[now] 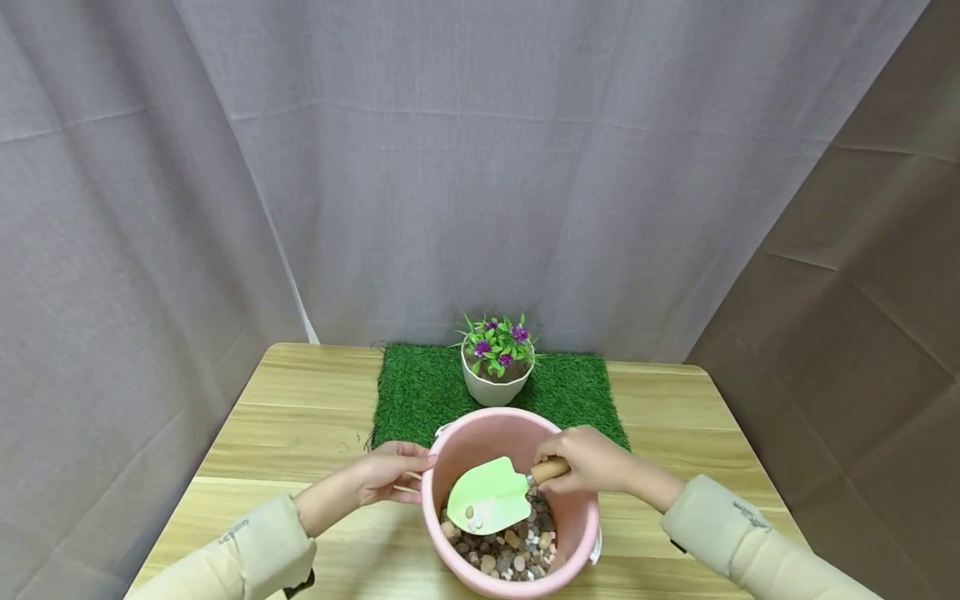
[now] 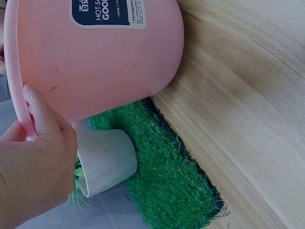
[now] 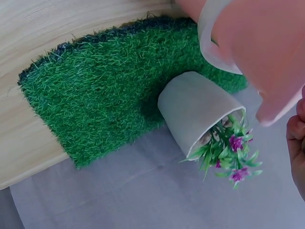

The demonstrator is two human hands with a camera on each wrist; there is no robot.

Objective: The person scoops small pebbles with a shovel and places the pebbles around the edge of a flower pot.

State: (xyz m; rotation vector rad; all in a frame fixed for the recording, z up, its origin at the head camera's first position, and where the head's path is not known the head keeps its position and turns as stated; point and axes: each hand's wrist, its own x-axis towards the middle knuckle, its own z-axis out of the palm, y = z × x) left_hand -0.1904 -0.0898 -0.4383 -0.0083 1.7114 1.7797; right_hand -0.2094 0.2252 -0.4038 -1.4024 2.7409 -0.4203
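A pink bucket [image 1: 585, 542] holds many small mixed stones [image 1: 510, 557] at its bottom. My left hand [image 1: 386, 473] grips the bucket's left rim, thumb and fingers on either side of the wall, as the left wrist view also shows. With my right hand [image 1: 588, 462] I hold a garden trowel [image 1: 491, 492] by its wooden handle over the bucket's opening. The trowel's light green blade points left, with a few pebbles [image 1: 474, 517] lying near its tip. In the right wrist view only part of the right hand [image 3: 296, 138] shows at the edge.
Behind the bucket a white flowerpot [image 1: 495, 390] with purple flowers [image 1: 501, 343] stands on a green artificial grass mat [image 1: 420, 392]. The mat lies at the back of the wooden table [image 1: 315, 408]. Grey curtains [image 1: 480, 183] hang behind and beside the table.
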